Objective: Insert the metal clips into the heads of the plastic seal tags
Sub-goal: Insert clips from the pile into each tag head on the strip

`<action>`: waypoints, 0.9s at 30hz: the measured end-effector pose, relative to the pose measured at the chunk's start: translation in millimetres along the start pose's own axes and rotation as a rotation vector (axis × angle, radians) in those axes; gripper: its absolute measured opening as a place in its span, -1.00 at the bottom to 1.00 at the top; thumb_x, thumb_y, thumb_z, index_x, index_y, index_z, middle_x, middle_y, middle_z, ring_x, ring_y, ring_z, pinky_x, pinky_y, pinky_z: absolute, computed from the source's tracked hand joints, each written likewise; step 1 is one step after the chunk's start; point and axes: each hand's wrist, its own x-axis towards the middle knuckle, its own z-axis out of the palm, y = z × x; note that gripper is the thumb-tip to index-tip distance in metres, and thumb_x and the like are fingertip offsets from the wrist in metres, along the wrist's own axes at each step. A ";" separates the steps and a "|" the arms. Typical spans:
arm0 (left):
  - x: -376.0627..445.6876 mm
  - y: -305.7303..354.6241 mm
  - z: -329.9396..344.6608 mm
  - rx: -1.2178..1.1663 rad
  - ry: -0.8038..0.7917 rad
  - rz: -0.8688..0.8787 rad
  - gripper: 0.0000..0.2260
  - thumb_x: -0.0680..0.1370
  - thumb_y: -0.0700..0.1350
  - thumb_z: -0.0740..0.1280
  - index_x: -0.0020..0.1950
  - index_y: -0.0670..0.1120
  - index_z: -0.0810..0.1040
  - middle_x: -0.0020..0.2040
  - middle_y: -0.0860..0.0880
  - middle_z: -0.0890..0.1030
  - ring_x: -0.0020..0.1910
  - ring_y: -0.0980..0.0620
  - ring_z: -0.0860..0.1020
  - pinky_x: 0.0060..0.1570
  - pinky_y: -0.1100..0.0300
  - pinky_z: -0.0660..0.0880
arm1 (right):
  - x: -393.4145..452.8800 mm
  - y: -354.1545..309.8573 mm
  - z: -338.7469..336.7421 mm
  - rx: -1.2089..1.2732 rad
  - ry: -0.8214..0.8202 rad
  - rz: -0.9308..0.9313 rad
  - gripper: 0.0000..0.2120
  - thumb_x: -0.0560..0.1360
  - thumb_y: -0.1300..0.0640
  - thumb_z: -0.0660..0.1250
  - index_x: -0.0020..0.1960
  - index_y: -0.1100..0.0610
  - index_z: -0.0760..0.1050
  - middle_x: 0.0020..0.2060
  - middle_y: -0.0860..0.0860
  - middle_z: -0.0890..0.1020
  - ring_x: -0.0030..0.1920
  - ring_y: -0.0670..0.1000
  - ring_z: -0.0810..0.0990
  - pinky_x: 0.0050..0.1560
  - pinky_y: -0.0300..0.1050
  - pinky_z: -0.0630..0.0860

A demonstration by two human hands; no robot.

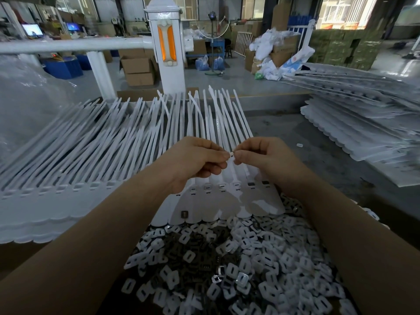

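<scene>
While a small white piece [231, 153] sits pinched between both hands' fingertips, the left hand [193, 162] curls around it from one side and the right hand [261, 159] from the other. Just below them lies a sheet of tags [227, 201]. Nearer the wrists spreads a heap of clips [227, 264].

Two bare forearms, no sleeves, bare hands

Your 2 hands, left hand [193, 162] and right hand [263, 160], meet above the row of seal tags [91, 155]. Nearest you lies the heap of clips [238, 258]. A stack of tag sheets [363, 123] sits to your right, a post [168, 46] behind the tags.
</scene>
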 end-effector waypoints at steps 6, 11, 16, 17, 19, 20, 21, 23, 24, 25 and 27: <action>-0.7 1.3 0.0 -0.045 -0.014 -0.012 -0.93 0.55 -0.20 0.39 -0.12 -0.14 0.64 -0.29 -0.02 0.69 -0.37 0.14 0.61 -0.37 0.34 0.52 | 0.3 -0.4 0.4 0.005 0.003 0.011 -0.95 0.50 0.13 0.40 -0.12 0.05 0.63 -0.25 -0.04 0.70 -0.22 -0.16 0.63 -0.20 -0.40 0.49; -0.1 1.0 -0.4 -0.060 0.002 0.011 -0.96 0.53 -0.18 0.42 -0.11 -0.11 0.65 -0.27 -0.02 0.69 -0.34 0.14 0.61 -0.35 0.34 0.53 | 0.3 -1.6 0.7 -0.015 0.029 0.030 -0.94 0.50 0.11 0.40 -0.10 0.08 0.64 -0.23 -0.03 0.70 -0.16 -0.04 0.66 -0.12 -0.25 0.57; 0.5 0.1 0.5 0.049 0.010 0.050 -0.93 0.50 -0.10 0.46 -0.08 -0.09 0.67 -0.22 0.00 0.71 -0.29 0.17 0.64 -0.30 0.35 0.52 | -1.4 -5.6 0.9 -0.015 0.027 0.027 -0.94 0.51 0.13 0.39 -0.12 0.07 0.63 -0.26 -0.05 0.70 -0.28 -0.17 0.62 -0.24 -0.38 0.51; 0.8 0.0 0.5 0.051 0.013 0.052 -0.92 0.50 -0.10 0.46 -0.08 -0.09 0.67 -0.23 0.00 0.71 -0.30 0.17 0.64 -0.31 0.36 0.52 | -1.8 -6.5 1.0 -0.013 0.022 0.027 -0.94 0.51 0.13 0.39 -0.13 0.06 0.63 -0.28 -0.06 0.69 -0.32 -0.21 0.60 -0.27 -0.39 0.48; 0.9 -0.6 0.2 0.033 0.016 0.050 -0.93 0.49 -0.12 0.46 -0.09 -0.11 0.67 -0.24 -0.01 0.71 -0.30 0.16 0.63 -0.32 0.36 0.52 | -2.3 -7.1 1.2 -0.004 0.019 0.038 -0.92 0.51 0.14 0.38 -0.14 0.05 0.62 -0.28 -0.05 0.69 -0.33 -0.21 0.58 -0.24 -0.34 0.48; 1.1 -0.9 0.3 0.021 0.017 0.049 -0.93 0.48 -0.13 0.47 -0.09 -0.12 0.67 -0.24 -0.02 0.70 -0.31 0.15 0.63 -0.32 0.35 0.53 | -2.1 -6.9 1.4 0.002 0.031 0.047 -0.91 0.52 0.15 0.36 -0.13 0.04 0.62 -0.29 -0.06 0.68 -0.31 -0.20 0.58 -0.21 -0.31 0.48; 1.5 -1.6 0.7 0.011 0.018 0.049 -0.94 0.48 -0.14 0.47 -0.10 -0.12 0.67 -0.24 -0.03 0.70 -0.31 0.14 0.63 -0.33 0.35 0.53 | -1.6 -6.5 1.4 0.009 0.052 0.056 -0.88 0.53 0.18 0.34 -0.14 0.04 0.62 -0.31 -0.08 0.67 -0.30 -0.21 0.58 -0.19 -0.32 0.46; 2.5 -3.1 2.5 0.015 0.019 0.056 -0.95 0.49 -0.15 0.47 -0.12 -0.12 0.67 -0.26 -0.03 0.70 -0.33 0.14 0.62 -0.34 0.36 0.52 | 0.1 -5.3 1.3 0.016 0.110 0.081 -0.83 0.54 0.24 0.30 -0.15 0.05 0.62 -0.38 -0.12 0.64 -0.36 -0.29 0.54 -0.30 -0.44 0.42; 3.1 -3.9 3.7 0.035 0.021 0.065 -0.95 0.50 -0.14 0.46 -0.13 -0.11 0.67 -0.27 -0.01 0.70 -0.34 0.15 0.61 -0.36 0.38 0.51 | 0.7 -4.8 0.9 0.016 0.137 0.102 -0.81 0.54 0.26 0.29 -0.16 0.06 0.61 -0.39 -0.12 0.62 -0.39 -0.30 0.52 -0.39 -0.47 0.39; 3.7 -4.8 5.1 0.065 0.023 0.075 -0.94 0.51 -0.13 0.45 -0.14 -0.10 0.66 -0.29 0.01 0.69 -0.35 0.18 0.60 -0.37 0.39 0.49 | 1.3 -4.4 0.8 0.015 0.155 0.125 -0.80 0.54 0.26 0.28 -0.15 0.06 0.61 -0.38 -0.10 0.61 -0.42 -0.30 0.50 -0.44 -0.48 0.36; 4.9 -6.5 9.2 0.141 0.036 0.099 -0.93 0.53 -0.11 0.43 -0.13 -0.09 0.67 -0.32 0.05 0.68 -0.38 0.23 0.58 -0.41 0.44 0.45 | 1.6 -3.8 0.8 0.016 0.163 0.152 -0.80 0.54 0.27 0.26 -0.15 0.06 0.61 -0.38 -0.09 0.60 -0.44 -0.30 0.50 -0.48 -0.48 0.34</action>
